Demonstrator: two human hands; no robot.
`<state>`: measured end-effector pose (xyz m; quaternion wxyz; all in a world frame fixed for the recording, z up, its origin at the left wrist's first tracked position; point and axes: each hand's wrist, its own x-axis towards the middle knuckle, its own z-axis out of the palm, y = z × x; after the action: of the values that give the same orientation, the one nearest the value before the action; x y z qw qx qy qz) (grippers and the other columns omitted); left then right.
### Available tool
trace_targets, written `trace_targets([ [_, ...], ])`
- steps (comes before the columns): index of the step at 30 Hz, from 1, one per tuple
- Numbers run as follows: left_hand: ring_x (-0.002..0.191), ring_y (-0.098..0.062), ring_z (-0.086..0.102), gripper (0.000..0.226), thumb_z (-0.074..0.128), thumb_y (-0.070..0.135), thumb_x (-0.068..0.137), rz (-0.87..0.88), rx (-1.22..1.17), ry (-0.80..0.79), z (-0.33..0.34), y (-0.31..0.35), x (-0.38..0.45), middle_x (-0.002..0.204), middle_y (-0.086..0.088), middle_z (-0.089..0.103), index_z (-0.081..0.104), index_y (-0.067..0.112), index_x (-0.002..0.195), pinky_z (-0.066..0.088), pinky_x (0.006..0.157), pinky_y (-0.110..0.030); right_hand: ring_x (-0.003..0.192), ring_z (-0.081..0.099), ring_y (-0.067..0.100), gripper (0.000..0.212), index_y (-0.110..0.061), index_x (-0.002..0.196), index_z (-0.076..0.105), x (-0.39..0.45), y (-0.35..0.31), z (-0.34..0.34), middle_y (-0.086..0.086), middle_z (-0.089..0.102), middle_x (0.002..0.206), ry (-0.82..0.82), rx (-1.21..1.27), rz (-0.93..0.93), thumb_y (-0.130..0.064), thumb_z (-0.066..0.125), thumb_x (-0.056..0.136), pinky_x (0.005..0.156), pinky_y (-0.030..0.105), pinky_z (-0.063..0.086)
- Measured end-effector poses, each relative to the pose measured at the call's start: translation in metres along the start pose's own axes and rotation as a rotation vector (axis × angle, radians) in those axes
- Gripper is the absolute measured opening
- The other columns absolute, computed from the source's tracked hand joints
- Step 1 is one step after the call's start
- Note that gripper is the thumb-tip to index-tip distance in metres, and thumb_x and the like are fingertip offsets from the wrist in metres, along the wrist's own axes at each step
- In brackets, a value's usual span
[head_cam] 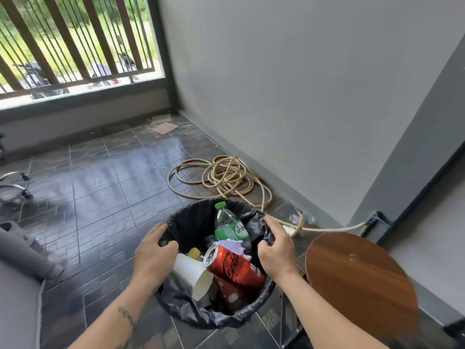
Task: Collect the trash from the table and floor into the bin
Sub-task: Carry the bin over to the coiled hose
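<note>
A round bin lined with a black bag (191,311) stands on the tiled floor in front of me. Inside lie a red cola can (236,267), a green-capped plastic bottle (227,224), a white paper cup (192,275), crumpled white paper (232,245) and a second red can underneath. My left hand (153,255) grips the bin's left rim and bag edge. My right hand (275,248) grips the right rim.
A round wooden table (359,280) stands right of the bin. A coiled beige hose (224,178) lies behind it along the grey wall. Cardboard scraps (163,125) sit in the far corner. A grey sofa edge (20,285) and a chair base (15,187) are at left.
</note>
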<state>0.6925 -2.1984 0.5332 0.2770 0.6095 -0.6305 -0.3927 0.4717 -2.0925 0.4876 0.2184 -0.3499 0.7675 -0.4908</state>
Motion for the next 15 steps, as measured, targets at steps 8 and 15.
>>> trace_targets([
  [8, 0.144, -0.015, 0.038, 0.061, 0.056, 0.018, 0.085, 0.048, 0.005, -0.097, 0.079, 0.04, 0.171, 0.156, 0.01, 0.044, 0.054, 0.024, 0.146, 0.029, 0.12, -0.038, 0.143, 0.032, 0.012, 0.071, -0.01, 0.149, 0.041, 0.17, 0.007, 0.014, 0.003, 0.039, 0.156, -0.011, -0.099, 0.048, -0.003, 0.055, 0.08, 0.11, 0.009, 0.014],
  [15, 0.14, -0.023, 0.045, 0.06, 0.057, 0.012, 0.087, 0.094, 0.072, -0.283, 0.163, 0.062, 0.323, 0.154, 0.004, 0.049, 0.054, 0.023, 0.146, 0.036, 0.114, -0.042, 0.145, 0.023, 0.01, 0.072, -0.011, 0.151, 0.038, 0.28, 0.036, 0.045, 0.002, 0.034, 0.158, 0.105, -0.086, 0.238, 0.0, 0.054, 0.082, 0.109, 0.012, 0.007],
])
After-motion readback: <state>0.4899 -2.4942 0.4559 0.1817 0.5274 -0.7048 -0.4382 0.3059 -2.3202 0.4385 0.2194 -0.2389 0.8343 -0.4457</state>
